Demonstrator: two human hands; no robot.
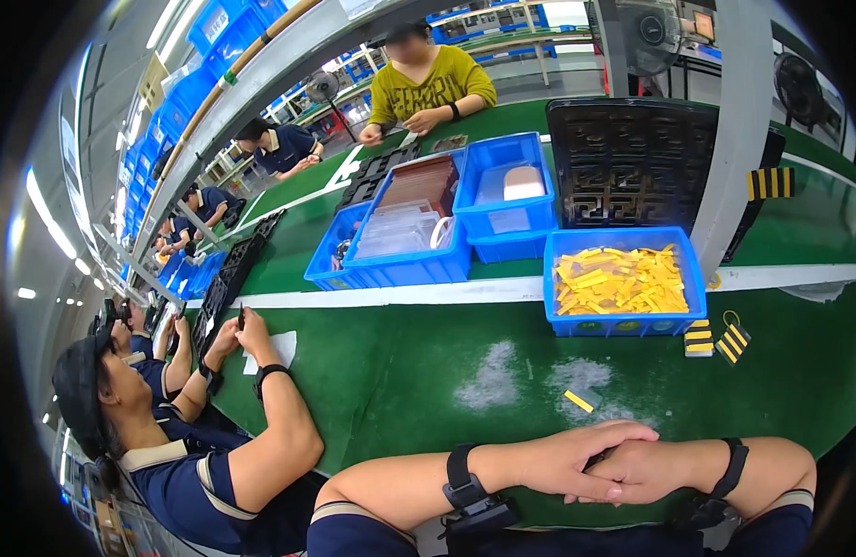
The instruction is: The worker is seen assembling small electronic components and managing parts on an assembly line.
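Upper left: racked blue bins (pixel 168 121), ceiling lights (pixel 47 212) beyond. Top centre: co-worker in yellow-green (pixel 428 88). Upper right: black fan (pixel 797 88), striped patch (pixel 771 184) below it. Right of top centre: black moulded tray (pixel 629 158), propped up. Mid-frame: blue bin (pixel 419 269) of brown and clear plates. Lower left: co-worker in navy (pixel 205 492).

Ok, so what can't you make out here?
Head view, hidden: whether the left hand and right hand hold anything; they overlap, covering the space between.
Head view, hidden: how deep the yellow pieces lie in the blue bin; its front wall blocks that.
Head view, too small: what the left co-worker's hands grip; they partly cover it.
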